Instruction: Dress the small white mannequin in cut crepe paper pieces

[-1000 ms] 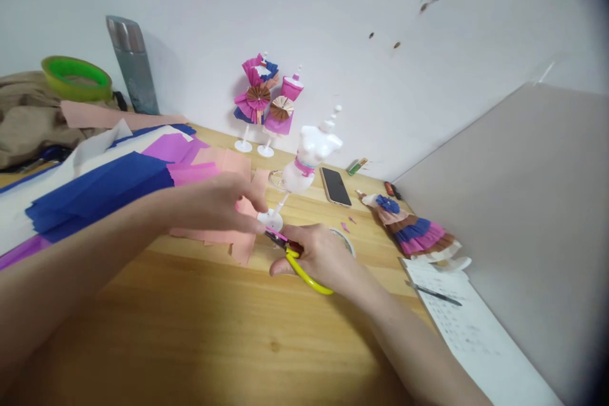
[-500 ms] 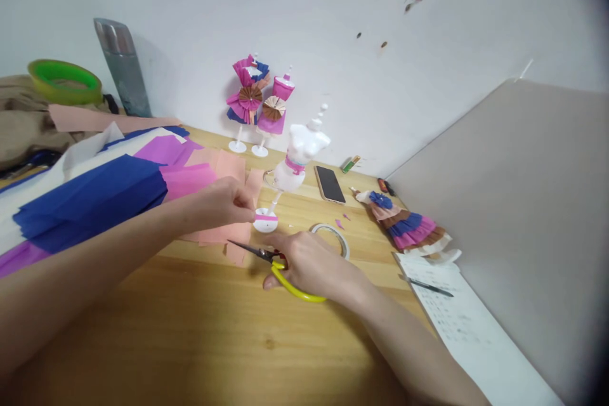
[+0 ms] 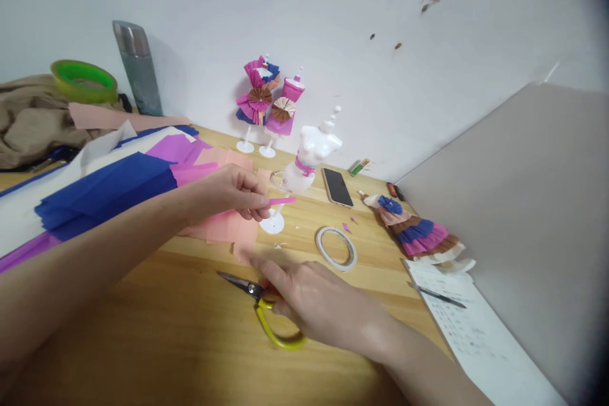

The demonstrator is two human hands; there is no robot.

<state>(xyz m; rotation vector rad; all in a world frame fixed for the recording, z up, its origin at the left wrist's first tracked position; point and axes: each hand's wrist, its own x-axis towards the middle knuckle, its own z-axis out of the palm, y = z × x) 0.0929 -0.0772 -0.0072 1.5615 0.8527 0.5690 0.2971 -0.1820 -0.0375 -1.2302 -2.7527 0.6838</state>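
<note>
My left hand [image 3: 231, 193] pinches a thin pink paper strip [image 3: 280, 201] just above the table, next to the base of a white mini mannequin [image 3: 308, 158] with a pink band at its waist. My right hand [image 3: 316, 304] rests low over yellow-handled scissors [image 3: 264, 304] that lie on the wooden table [image 3: 190, 330]; its fingers are stretched out over the handles, blurred by motion. A roll of clear tape [image 3: 335, 247] lies flat to the right of the mannequin base.
Sheets of blue, purple, pink and peach crepe paper [image 3: 109, 187] cover the left. Two dressed mini mannequins [image 3: 266, 104] stand by the wall, a phone [image 3: 337, 186] and a paper dress [image 3: 413, 231] lie to the right, a printed sheet with pen [image 3: 442, 297] beyond, a flask [image 3: 137, 66] behind.
My right hand has lowered the scissors onto the table nearer to me and loosened its grip. My left hand has lifted the cut pink strip away to the mannequin's side.
</note>
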